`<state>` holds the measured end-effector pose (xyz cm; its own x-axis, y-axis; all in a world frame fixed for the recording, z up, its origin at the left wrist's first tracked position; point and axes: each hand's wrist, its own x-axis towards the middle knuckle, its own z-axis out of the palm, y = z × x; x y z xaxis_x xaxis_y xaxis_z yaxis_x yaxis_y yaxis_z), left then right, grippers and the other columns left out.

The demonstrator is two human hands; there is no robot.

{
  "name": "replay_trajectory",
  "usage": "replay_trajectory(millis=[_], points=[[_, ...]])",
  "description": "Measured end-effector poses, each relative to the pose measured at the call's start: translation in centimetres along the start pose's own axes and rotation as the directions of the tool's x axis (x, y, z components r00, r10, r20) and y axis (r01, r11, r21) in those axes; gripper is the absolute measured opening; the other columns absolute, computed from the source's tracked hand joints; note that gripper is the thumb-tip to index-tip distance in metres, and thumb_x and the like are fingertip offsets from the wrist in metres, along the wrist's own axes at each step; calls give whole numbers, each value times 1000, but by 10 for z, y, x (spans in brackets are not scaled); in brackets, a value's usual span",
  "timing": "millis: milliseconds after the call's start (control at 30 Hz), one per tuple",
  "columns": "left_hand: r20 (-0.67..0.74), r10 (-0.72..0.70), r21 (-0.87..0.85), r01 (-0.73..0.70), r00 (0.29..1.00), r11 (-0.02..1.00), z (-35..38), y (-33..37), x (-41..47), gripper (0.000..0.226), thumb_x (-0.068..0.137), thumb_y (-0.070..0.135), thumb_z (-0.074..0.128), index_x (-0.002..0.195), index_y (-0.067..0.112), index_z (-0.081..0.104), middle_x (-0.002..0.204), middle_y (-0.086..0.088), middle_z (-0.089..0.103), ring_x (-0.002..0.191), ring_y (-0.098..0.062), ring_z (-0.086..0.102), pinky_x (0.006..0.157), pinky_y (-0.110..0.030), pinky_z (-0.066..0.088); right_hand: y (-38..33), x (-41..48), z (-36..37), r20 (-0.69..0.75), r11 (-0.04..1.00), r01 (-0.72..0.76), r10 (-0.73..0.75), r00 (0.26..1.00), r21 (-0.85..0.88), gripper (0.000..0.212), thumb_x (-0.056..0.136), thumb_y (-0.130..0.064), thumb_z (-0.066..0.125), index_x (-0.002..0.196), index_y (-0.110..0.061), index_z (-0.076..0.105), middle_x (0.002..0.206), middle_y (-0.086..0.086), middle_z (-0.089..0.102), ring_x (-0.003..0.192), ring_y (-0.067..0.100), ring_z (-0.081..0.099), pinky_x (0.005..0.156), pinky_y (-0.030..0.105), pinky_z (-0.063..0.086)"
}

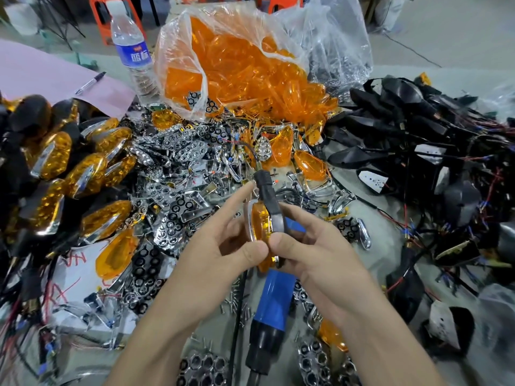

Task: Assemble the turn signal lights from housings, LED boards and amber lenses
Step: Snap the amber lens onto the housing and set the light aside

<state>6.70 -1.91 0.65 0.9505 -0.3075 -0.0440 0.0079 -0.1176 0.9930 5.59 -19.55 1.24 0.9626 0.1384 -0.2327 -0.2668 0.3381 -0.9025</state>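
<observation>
bright, even light | glare on chrome | edges warped, blurred

i see a grey work surface point(390, 210) buried in parts: a clear plastic bag of amber lenses point(237, 65) at the back, a heap of black wired housings point(418, 129) on the right, finished amber-and-chrome lights point(55, 168) piled left, loose chrome reflector pieces point(178, 151) in the middle, and a clear water bottle point(133, 51) beside a pink sheet point(36, 71) bearing a black marker point(90, 83).

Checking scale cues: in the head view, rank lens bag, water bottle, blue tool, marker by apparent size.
Largest: lens bag
Next: water bottle and blue tool, alike; tool nearer the camera, so unranked
Smallest: marker
</observation>
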Motion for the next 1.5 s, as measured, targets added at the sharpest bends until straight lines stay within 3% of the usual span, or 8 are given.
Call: replay_trajectory(millis=[567,767,1000,1100,1200,1267,1333,1500], points=[[57,125,368,-138,990,920,-1,18,-2,79,98,34,70,150,71,23,137,29,62,122,3,62,108,-42,51,-4,3,3,31,992,-78,75,997,98,34,76,-14,80,107,-19,69,95,14,72,78,23,70,67,36,59],[61,146,563,-155,987,812,7,19,-3,112,83,41,80,150,72,-5,121,41,56,102,15,59,86,-10,43,-2,2,18,-23,965,-56,64,998,258,23,76,-11,82,93,-22,70,81,7,72,64,20,69,57,31,57],[-222,272,481,-137,936,866,30,10,-8,92,82,36,65,156,60,17,105,45,57,91,23,59,77,4,41,-15,-3,27,-76,954,9,-33,997,-300,27,77,-39,76,100,-31,63,79,-2,75,69,17,69,74,41,55],[-241,234,473,-97,942,876,22,9,-5,81,90,45,68,154,62,20,96,40,64,80,10,66,66,-5,47,-29,-4,19,-135,652,107,-309,942,-750,20,85,-51,69,94,-34,69,79,-16,75,72,4,70,71,25,52],[-159,208,558,-86,965,826,8,13,-2,90,87,28,80,148,66,27,102,45,60,92,12,66,76,-9,52,-46,-5,18,-108,370,189,-650,752,-910,21,82,-49,73,100,-39,69,97,-28,73,95,-5,66,81,12,45],[-36,258,549,-196,966,812,-2,17,2,90,83,3,78,146,58,44,118,44,60,110,14,62,93,-13,52,-55,-1,19,112,185,261,-573,812,-947,39,83,-45,75,121,-42,67,130,-25,65,130,-1,50,108,18,35],[60,324,419,-319,944,850,-14,16,6,81,75,-19,70,134,37,67,129,35,64,124,9,59,103,-11,44,-62,4,18,228,197,290,-284,931,-937,54,89,-45,71,141,-46,55,141,-23,57,136,-1,41,118,23,28],[-356,243,252,-157,902,955,-15,12,10,65,76,-22,72,106,35,79,96,12,80,85,-12,77,70,-26,62,-50,13,21,251,444,256,-72,965,-859,32,96,-48,58,128,-45,62,94,-7,75,77,18,71,73,46,59]])
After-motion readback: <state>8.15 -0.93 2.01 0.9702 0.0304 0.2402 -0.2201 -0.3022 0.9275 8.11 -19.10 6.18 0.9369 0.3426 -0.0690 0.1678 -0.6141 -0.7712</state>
